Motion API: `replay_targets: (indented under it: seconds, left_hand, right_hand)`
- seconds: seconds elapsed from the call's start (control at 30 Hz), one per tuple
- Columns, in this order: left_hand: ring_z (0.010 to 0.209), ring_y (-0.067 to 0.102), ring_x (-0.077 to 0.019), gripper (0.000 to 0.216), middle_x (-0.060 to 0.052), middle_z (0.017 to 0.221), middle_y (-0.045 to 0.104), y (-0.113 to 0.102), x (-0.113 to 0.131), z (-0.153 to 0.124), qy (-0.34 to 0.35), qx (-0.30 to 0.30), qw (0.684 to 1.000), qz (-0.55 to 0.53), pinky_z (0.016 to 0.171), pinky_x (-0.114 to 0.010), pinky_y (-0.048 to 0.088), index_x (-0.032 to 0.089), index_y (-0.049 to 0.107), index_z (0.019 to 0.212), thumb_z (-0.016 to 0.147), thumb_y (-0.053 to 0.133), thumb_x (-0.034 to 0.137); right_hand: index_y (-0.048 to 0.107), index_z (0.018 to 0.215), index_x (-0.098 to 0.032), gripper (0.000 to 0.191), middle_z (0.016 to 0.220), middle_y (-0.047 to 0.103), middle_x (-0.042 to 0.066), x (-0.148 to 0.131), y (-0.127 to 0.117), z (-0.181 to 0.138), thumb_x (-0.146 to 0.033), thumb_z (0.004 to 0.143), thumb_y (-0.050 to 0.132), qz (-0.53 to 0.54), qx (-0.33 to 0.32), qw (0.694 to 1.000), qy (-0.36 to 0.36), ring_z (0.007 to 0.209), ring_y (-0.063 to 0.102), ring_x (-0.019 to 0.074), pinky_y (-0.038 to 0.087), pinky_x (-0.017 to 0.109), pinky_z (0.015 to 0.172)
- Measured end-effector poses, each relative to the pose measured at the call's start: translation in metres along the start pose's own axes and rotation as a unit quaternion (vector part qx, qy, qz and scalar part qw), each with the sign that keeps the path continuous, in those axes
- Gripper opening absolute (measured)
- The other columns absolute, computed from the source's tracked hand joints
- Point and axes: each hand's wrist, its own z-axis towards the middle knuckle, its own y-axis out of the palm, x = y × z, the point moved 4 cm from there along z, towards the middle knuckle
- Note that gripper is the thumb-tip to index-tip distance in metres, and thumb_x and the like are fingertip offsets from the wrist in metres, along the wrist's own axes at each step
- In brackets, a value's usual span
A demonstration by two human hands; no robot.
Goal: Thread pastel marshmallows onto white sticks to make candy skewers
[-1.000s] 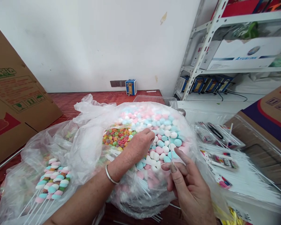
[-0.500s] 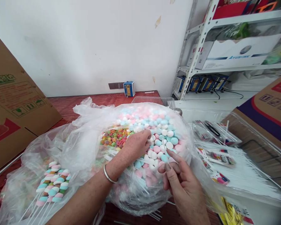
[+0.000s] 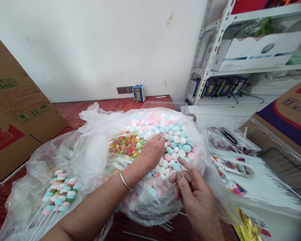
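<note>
My left hand [image 3: 152, 152], a metal bangle on its wrist, reaches into a big clear plastic bag [image 3: 95, 150] and rests with curled fingers on a heap of pink, blue and white marshmallows [image 3: 177, 135]. The fingertips are hidden among them. Just left of that hand lies a patch of colourful ring candies [image 3: 124, 145]. My right hand [image 3: 190, 192] is at the bag's near right side. It pinches a thin white stick [image 3: 182, 164] whose tip points up over the marshmallows.
Finished twisted marshmallow skewers [image 3: 60, 192] lie in a bag at lower left on the red table [image 3: 72, 110]. A pile of white sticks [image 3: 261, 187] and printed wrappers lie right. Cardboard boxes [image 3: 12, 110] flank both sides; a metal shelf [image 3: 215, 50] stands at back right.
My left hand has shifted slightly among the marshmallows. My right hand has moved a little up and left, closer to the left hand, still pinching the stick.
</note>
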Motion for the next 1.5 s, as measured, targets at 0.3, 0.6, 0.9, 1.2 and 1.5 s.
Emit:
replay_targets:
  seconds: [0.3, 0.6, 0.9, 1.2, 1.5]
  left_hand:
    - [0.087, 0.065, -0.0217, 0.014, -0.007, 0.093, 0.068, -0.005, -0.016, 0.005, -0.056, 0.054, 0.990, -0.115, 0.078, -0.033, 0.052, 0.017, 0.058, 0.097, 0.084, 0.055, 0.016]
    - [0.071, 0.066, -0.0126, 0.031, -0.002, 0.084, 0.066, -0.018, -0.030, -0.032, -0.155, -0.008, 0.768, -0.622, 0.063, -0.024, 0.054, 0.015, 0.062, 0.106, 0.080, 0.069, 0.031]
    - [0.071, 0.068, -0.0116, 0.027, -0.002, 0.084, 0.070, -0.020, -0.026, -0.040, -0.154, -0.014, 0.749, -0.644, 0.068, -0.023, 0.056, 0.015, 0.066, 0.100, 0.075, 0.073, 0.024]
    - [0.071, 0.071, -0.0129, 0.022, 0.000, 0.076, 0.071, -0.020, -0.018, -0.041, -0.156, -0.031, 0.786, -0.597, 0.069, -0.023, 0.056, 0.016, 0.070, 0.096, 0.075, 0.065, 0.016]
    - [0.062, 0.064, -0.0110, 0.025, 0.001, 0.066, 0.068, -0.015, -0.014, -0.047, -0.130, 0.007, 0.817, -0.562, 0.056, -0.018, 0.049, 0.015, 0.071, 0.096, 0.073, 0.061, 0.015]
  right_hand:
    - [0.045, 0.143, -0.023, 0.053, 0.075, 0.066, -0.002, 0.000, -0.003, -0.002, -0.050, 0.098, 0.046, -0.027, -0.002, 0.999, 0.030, 0.045, 0.049, 0.0088, 0.041, 0.021, 0.044]
    - [0.062, 0.135, -0.018, 0.053, 0.053, 0.054, -0.004, -0.020, 0.009, -0.002, -0.047, 0.092, 0.051, -0.135, -0.040, 0.990, 0.012, 0.046, 0.048, 0.0134, 0.041, 0.023, 0.046]
    - [0.066, 0.129, -0.018, 0.048, 0.053, 0.055, -0.004, -0.022, 0.016, -0.004, -0.043, 0.090, 0.054, -0.102, -0.027, 0.994, 0.015, 0.045, 0.048, 0.0132, 0.039, 0.022, 0.043]
    - [0.069, 0.125, -0.017, 0.045, 0.086, 0.075, 0.006, -0.017, 0.023, -0.001, -0.042, 0.090, 0.053, -0.101, 0.008, 0.995, 0.004, 0.079, 0.069, 0.0213, 0.054, 0.027, 0.062]
    - [0.069, 0.123, -0.018, 0.044, 0.104, 0.077, 0.008, -0.018, 0.023, 0.007, -0.039, 0.091, 0.048, -0.173, -0.017, 0.984, -0.030, 0.090, 0.072, 0.0227, 0.057, 0.030, 0.076]
